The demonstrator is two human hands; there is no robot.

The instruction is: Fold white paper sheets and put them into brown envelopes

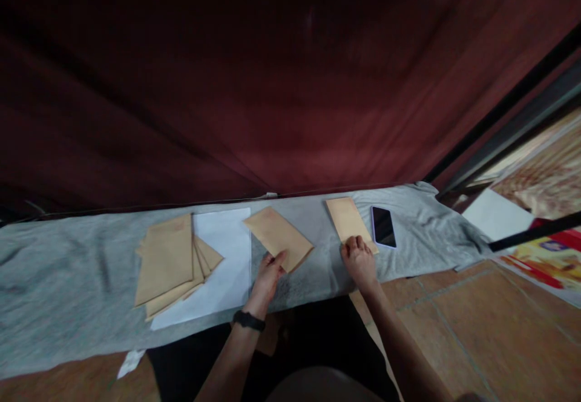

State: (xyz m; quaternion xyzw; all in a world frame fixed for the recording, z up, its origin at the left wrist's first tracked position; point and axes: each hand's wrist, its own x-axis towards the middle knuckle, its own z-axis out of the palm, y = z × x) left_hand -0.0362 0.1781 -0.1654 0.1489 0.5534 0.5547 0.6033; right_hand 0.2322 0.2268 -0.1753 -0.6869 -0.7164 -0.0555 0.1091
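Note:
My left hand (pixel 270 273), with a dark band on its wrist, pinches the near edge of a brown paper envelope (pixel 280 236) between thumb and fingers. This envelope is tilted and sits just above the grey cloth. To the right, my right hand (pixel 357 258) has its fingers curled over the near end of another brown envelope (pixel 347 217), which lies on the cloth; its fingertips are partly hidden. At the left, a fanned pile of several larger brown envelopes (pixel 167 257) overlaps a white sheet of paper (pixel 227 275).
A grey cloth (pixel 68 275) covers the long, narrow surface. A phone (pixel 384 227) lies right of my right hand. Behind stands a dark red curtain-like wall (pixel 272 117). Dark metal bars (pixel 512 111) slant at the right, above a tiled floor (pixel 463 311) and a colourful printed sheet (pixel 551 260).

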